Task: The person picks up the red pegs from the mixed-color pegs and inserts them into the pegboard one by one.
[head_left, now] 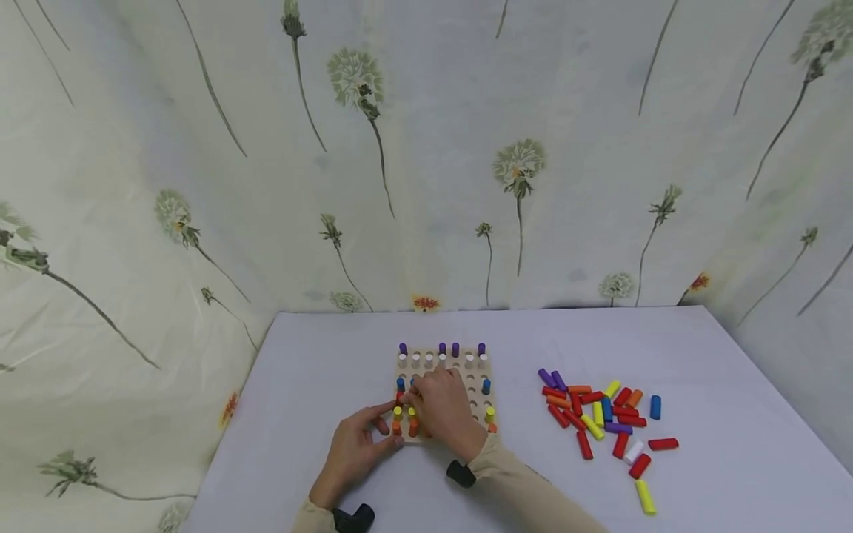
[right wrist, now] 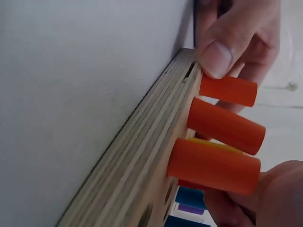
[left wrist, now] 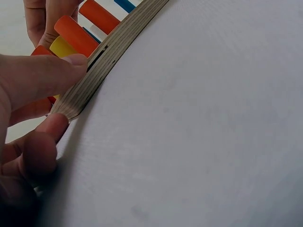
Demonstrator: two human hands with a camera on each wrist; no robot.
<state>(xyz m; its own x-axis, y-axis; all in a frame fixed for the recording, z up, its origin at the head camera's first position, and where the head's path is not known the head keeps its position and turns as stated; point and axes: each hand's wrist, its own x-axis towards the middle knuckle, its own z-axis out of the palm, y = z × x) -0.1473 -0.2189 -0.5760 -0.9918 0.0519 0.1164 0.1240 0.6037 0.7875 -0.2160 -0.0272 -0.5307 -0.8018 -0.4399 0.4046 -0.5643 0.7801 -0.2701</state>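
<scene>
A wooden pegboard (head_left: 475, 383) holds coloured pegs in rows: purple at the back, then white, blue, red, yellow and orange at the front. My left hand (head_left: 356, 444) grips the board's front left corner; in the left wrist view its thumb (left wrist: 52, 78) lies along the plywood edge, other fingers at the side. My right hand (head_left: 443, 406) reaches over the board with curled fingers, pinching a red peg (right wrist: 189, 185) low in the red row; its fingertips are partly hidden. Near the camera in the right wrist view stand upright orange pegs (right wrist: 213, 165).
Right of the board lies a loose scatter of pegs, mostly red, with a blue peg (head_left: 656, 407), a white peg (head_left: 634, 452) and a yellow peg (head_left: 645, 497) among the outer ones. The white table (head_left: 280, 385) ends at a curtain (head_left: 440, 185) printed with dandelions.
</scene>
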